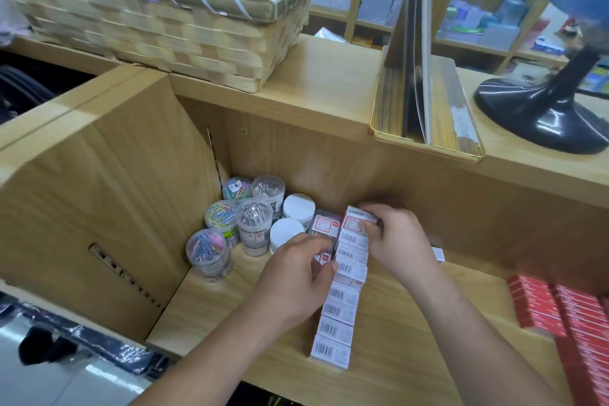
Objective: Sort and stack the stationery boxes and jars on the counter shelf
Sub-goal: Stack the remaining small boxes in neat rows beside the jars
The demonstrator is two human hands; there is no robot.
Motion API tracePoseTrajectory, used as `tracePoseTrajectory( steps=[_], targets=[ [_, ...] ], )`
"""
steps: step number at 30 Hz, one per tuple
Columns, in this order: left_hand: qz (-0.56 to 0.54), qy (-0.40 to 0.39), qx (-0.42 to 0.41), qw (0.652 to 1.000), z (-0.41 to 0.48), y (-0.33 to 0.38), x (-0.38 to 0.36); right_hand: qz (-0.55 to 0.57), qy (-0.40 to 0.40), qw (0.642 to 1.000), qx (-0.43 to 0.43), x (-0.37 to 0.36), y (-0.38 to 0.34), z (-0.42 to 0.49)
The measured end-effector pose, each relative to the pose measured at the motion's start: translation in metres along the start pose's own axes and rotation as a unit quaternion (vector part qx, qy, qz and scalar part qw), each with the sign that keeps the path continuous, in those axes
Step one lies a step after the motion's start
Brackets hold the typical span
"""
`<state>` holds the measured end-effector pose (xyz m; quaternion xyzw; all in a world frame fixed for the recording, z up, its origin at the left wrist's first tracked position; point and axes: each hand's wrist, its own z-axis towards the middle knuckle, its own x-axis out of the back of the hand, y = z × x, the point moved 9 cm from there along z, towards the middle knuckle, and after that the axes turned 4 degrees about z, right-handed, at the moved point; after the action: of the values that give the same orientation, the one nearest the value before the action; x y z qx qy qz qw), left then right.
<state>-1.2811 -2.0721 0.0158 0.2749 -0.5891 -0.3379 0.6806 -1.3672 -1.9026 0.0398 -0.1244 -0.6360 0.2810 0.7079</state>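
1. the counter shelf [227, 310] is walled at the left and back and open at the front edge.
2. the jars [253, 222] crowd the back left corner, touching one another, the nearest just beside the side wall.
3. the row of boxes [339, 316] runs from near the front edge back to the rear wall, barcodes up.
4. the right hand [398, 241] pinches the small box [357, 217] at the row's far end, thumb and fingers narrow on it.
5. the left hand [296, 277] has its fingers curled against the row's left side; a grip cannot be told.
6. bare board lies left of the row and between it and the red boxes [576, 316] at the right.
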Motion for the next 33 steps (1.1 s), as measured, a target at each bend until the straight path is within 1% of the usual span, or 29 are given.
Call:
tracePoseTrajectory(
  steps=[6, 10, 16, 26, 33],
  targets=[
    [-0.017, -0.018, -0.01, 1.0, -0.01, 0.0, -0.009, -0.015, 0.037, 0.999, 0.018, 0.0, 0.0, -0.013],
    [-0.029, -0.01, -0.008, 1.0, -0.015, -0.002, -0.01, 0.0, 0.062, 0.998, 0.028, 0.005, -0.002, -0.018],
    [-0.035, 0.006, -0.009, 0.999, -0.018, -0.003, -0.011, 0.009, 0.026, 0.999, 0.029, 0.001, -0.006, -0.015],
    [-0.032, 0.023, -0.016, 0.999, -0.024, -0.003, -0.007, -0.009, 0.033, 0.998, 0.049, 0.006, -0.008, -0.022],
    [-0.04, 0.022, -0.012, 0.999, -0.024, -0.003, -0.009, 0.004, 0.004, 1.0, -0.011, -0.009, 0.005, -0.014]
  ],
)
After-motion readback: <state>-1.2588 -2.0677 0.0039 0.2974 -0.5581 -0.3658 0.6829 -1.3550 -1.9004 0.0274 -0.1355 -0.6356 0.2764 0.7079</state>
